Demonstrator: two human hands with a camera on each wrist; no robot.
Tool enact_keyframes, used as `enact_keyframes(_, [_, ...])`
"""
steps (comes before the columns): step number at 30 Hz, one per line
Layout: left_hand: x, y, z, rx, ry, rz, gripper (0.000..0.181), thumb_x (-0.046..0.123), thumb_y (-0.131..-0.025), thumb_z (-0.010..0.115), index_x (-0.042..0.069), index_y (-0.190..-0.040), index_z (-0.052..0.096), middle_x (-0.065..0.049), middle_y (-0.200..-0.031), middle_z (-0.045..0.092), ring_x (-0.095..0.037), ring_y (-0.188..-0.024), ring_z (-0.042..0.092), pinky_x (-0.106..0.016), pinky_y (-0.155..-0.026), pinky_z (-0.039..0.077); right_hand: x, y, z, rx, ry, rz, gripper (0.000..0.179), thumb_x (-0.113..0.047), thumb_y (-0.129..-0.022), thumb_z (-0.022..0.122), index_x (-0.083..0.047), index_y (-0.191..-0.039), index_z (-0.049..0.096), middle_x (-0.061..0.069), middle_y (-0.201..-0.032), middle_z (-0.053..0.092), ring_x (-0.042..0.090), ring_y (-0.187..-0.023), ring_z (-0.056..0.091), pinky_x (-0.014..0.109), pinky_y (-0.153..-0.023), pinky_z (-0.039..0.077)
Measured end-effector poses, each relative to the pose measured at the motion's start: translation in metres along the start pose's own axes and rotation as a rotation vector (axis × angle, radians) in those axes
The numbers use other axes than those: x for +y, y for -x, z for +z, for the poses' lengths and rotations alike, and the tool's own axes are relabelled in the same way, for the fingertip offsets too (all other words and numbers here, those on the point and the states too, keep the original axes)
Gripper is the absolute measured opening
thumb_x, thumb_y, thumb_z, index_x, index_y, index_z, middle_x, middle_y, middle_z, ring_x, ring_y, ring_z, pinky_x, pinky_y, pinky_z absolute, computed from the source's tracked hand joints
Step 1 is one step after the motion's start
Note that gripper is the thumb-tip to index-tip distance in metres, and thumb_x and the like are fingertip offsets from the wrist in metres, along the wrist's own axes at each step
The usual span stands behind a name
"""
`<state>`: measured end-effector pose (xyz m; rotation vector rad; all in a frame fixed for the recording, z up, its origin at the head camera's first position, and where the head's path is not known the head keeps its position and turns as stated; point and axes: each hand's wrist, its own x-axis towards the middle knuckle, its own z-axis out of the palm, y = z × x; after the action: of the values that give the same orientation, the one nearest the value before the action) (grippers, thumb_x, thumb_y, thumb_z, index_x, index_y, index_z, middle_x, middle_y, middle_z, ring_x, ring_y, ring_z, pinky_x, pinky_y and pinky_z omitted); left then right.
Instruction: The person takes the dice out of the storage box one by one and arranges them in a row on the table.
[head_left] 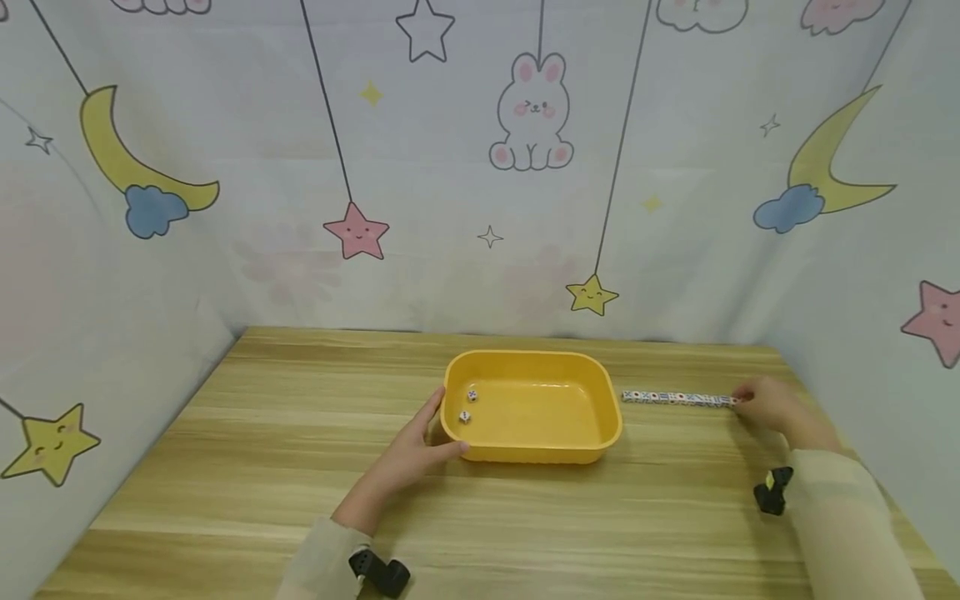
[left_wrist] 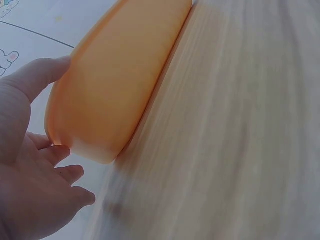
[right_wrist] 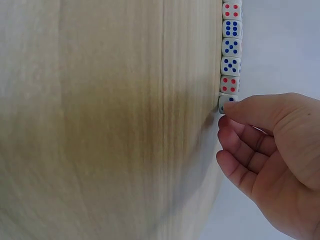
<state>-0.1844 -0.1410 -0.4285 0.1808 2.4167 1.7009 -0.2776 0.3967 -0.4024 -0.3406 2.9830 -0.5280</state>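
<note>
A yellow plastic tray [head_left: 540, 454] stands on the table, with two white dice [head_left: 465, 417] inside near its left end. My left hand [head_left: 405, 454] rests against the tray's near left corner, thumb on the near side and fingers along the left end. In the left wrist view its fingers look loosely extended beside the tray wall. To the right of the tray runs a straight row of white dice [head_left: 675, 398] with red and blue pips. At the row's right end my right hand [head_left: 780, 408] pinches the last die [right_wrist: 226, 102]; the index fingertip is hidden there.
The wood-grain table [head_left: 247, 467] meets a patterned white curtain [head_left: 442, 275] at the back and on both sides. Near the right hand, the table's right edge lies close by. A small black camera [head_left: 772, 492] is strapped at each wrist.
</note>
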Motion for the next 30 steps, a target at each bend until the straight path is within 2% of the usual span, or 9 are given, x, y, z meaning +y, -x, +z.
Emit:
enact_keyframes(13, [-0.001, 0.0, 0.0, -0.001, 0.004, 0.008, 0.097, 0.032, -0.083, 0.077, 0.02, -0.156, 0.014, -0.006, -0.161, 0.013, -0.033, -0.148, 0.006, -0.06, -0.115, 0.012, -0.004, 0.0, -0.001, -0.028, -0.001, 0.05, 0.032, -0.005, -0.087, 0.054, 0.02, -0.107, 0.058, 0.033, -0.094, 0.062, 0.046, -0.086, 0.059, 0.053, -0.072, 0.051])
enact_keyframes(19, [-0.002, -0.001, -0.001, 0.001, -0.007, -0.003, 0.098, 0.033, -0.083, 0.077, 0.02, -0.156, 0.014, -0.006, -0.162, 0.012, -0.032, -0.148, 0.005, -0.059, -0.116, 0.011, -0.009, -0.002, -0.011, -0.009, 0.034, 0.043, 0.041, -0.006, -0.085, 0.054, 0.024, -0.113, 0.053, 0.037, -0.095, 0.06, 0.045, -0.081, 0.06, 0.049, -0.068, 0.052])
enact_keyframes(23, [-0.003, -0.002, -0.001, 0.002, -0.012, 0.001, 0.097, 0.032, -0.083, 0.076, 0.02, -0.156, 0.014, -0.006, -0.162, 0.013, -0.032, -0.148, 0.006, -0.059, -0.116, 0.011, -0.027, -0.005, -0.021, 0.042, 0.035, 0.004, 0.042, -0.007, -0.089, 0.055, 0.023, -0.118, 0.052, 0.034, -0.097, 0.06, 0.037, -0.076, 0.059, 0.046, -0.064, 0.05])
enact_keyframes(24, [-0.002, -0.002, -0.001, 0.002, -0.013, 0.002, 0.097, 0.032, -0.083, 0.076, 0.02, -0.156, 0.014, -0.006, -0.162, 0.013, -0.032, -0.148, 0.006, -0.059, -0.116, 0.011, -0.034, -0.006, -0.024, 0.051, 0.046, -0.007, 0.042, -0.008, -0.09, 0.055, 0.022, -0.119, 0.052, 0.034, -0.099, 0.06, 0.035, -0.079, 0.058, 0.045, -0.065, 0.049])
enact_keyframes(30, [-0.003, -0.002, -0.001, 0.004, -0.007, -0.001, 0.097, 0.031, -0.083, 0.077, 0.02, -0.156, 0.014, -0.007, -0.161, 0.013, -0.032, -0.148, 0.007, -0.059, -0.115, 0.011, -0.085, -0.012, -0.041, 0.073, 0.06, -0.076, 0.041, -0.013, -0.093, 0.055, 0.017, -0.123, 0.053, 0.028, -0.1, 0.062, 0.035, -0.084, 0.06, 0.047, -0.067, 0.049])
